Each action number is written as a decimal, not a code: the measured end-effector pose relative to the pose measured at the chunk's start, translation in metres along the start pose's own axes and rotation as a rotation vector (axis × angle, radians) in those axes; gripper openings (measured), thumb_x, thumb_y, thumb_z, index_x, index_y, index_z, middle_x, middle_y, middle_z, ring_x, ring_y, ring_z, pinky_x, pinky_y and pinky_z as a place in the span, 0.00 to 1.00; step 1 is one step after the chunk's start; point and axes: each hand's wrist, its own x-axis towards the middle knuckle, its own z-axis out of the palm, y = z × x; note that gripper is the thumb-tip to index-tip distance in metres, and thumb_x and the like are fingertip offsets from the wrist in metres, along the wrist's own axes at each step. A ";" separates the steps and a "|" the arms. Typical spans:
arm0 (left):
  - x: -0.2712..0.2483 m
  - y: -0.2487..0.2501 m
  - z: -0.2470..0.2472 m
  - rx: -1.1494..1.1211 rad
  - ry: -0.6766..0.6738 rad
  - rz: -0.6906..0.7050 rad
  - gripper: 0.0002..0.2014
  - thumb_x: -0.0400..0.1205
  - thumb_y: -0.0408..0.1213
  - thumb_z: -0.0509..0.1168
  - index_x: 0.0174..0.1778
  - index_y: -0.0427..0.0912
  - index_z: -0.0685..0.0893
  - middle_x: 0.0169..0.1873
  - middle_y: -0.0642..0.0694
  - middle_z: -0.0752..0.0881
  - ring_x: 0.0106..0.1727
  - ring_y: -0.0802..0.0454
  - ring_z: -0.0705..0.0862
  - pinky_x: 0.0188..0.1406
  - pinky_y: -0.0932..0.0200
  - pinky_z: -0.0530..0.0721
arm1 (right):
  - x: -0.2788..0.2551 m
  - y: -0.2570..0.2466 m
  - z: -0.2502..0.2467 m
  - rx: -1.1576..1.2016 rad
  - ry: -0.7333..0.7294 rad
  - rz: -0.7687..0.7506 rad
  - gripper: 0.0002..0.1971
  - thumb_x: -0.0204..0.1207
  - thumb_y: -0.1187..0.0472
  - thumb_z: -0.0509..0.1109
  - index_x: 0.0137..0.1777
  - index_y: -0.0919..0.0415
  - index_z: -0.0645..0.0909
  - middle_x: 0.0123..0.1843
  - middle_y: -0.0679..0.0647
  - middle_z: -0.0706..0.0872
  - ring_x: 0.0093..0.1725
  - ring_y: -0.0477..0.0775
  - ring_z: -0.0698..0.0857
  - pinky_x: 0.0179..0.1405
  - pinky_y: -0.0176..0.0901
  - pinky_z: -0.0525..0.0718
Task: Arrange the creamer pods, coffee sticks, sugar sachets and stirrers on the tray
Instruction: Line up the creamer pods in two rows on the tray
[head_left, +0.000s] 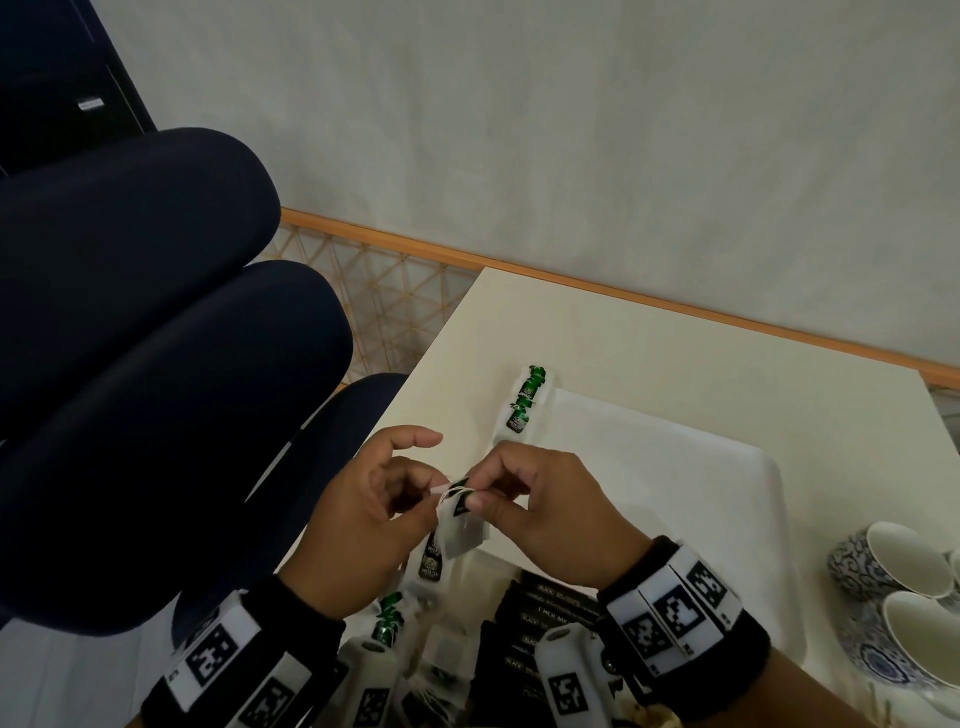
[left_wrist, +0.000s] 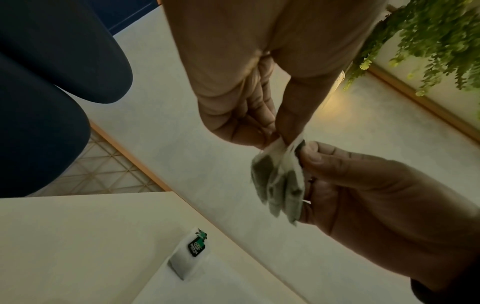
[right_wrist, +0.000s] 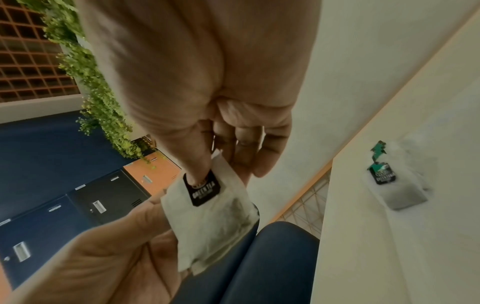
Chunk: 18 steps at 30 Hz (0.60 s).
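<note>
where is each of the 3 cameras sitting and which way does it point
Head: worn on the head, looking down at the table; shows both hands, left hand and right hand, pinching a tea bag, plus both banded wrists.
Left wrist: looks along the left hand toward the wall; the right hand enters from the lower right.
Right wrist: looks along the right hand toward lockers; the left hand shows below.
Shared: all three show the held tea bag and another tea bag lying on the table.

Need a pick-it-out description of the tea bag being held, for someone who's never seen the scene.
Start at the cream table, then the white tray on it. Above the tray's near-left edge both hands meet, left hand and right hand. The held tea bag hangs from their fingers in the air; the other tea bags lie flat.
</note>
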 end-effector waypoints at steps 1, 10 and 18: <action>0.000 0.000 0.000 -0.008 0.000 -0.006 0.20 0.75 0.31 0.73 0.60 0.51 0.79 0.38 0.38 0.88 0.42 0.41 0.86 0.49 0.47 0.85 | 0.000 0.001 0.001 0.004 0.012 0.010 0.03 0.76 0.62 0.74 0.42 0.54 0.84 0.39 0.45 0.89 0.40 0.45 0.85 0.43 0.37 0.83; 0.003 -0.009 0.003 0.104 0.002 -0.037 0.26 0.72 0.27 0.76 0.58 0.60 0.80 0.36 0.41 0.87 0.39 0.47 0.86 0.46 0.56 0.85 | 0.005 0.008 0.005 0.006 0.096 0.046 0.10 0.73 0.62 0.76 0.40 0.45 0.81 0.35 0.43 0.86 0.36 0.41 0.82 0.35 0.27 0.76; 0.013 -0.030 0.005 0.181 0.019 -0.100 0.26 0.74 0.27 0.75 0.57 0.63 0.78 0.34 0.43 0.86 0.38 0.50 0.85 0.48 0.51 0.85 | 0.010 0.040 0.009 -0.087 -0.098 0.218 0.09 0.74 0.53 0.75 0.39 0.59 0.85 0.36 0.53 0.85 0.35 0.51 0.80 0.37 0.42 0.77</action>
